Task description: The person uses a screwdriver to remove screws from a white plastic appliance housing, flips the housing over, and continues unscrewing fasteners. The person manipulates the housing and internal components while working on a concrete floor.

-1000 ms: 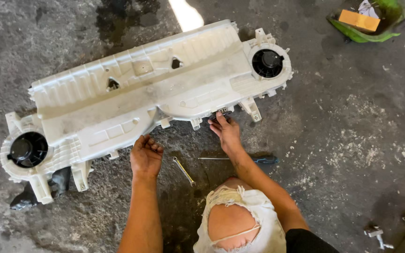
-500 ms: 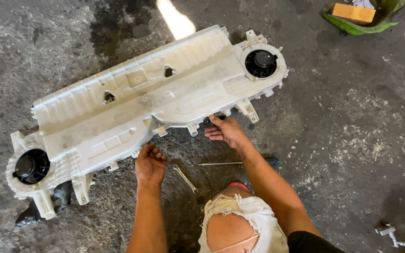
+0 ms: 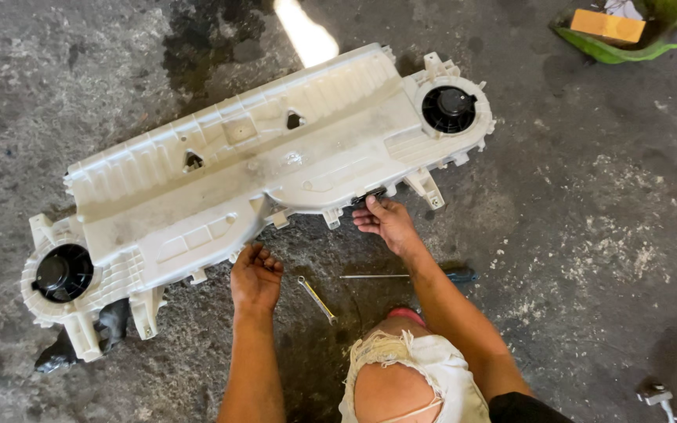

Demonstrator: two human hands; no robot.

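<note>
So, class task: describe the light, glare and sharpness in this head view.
Head view: a blown-out sun patch glares on the floor above the white housing; elsewhere the light is soft, with faint shadows under the left hand and right hand; everything looks sharp.

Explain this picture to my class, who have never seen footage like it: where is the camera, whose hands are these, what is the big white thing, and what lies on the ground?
The single picture comes from a camera worn on a person's head, looking straight down, so the two bare arms reaching up from the bottom edge are that person's own. Their knee shows through torn pale trousers.

On the stained concrete floor lies a long white plastic housing with a round black fan opening at each end.

The left hand rests at the housing's near edge, fingers curled under it. The right hand touches a small dark part on the same edge further right. Neither hand holds a tool.

Between the arms lie a small metal spanner and a long thin screwdriver with a dark handle. A green tray sits in the far corner.
</note>
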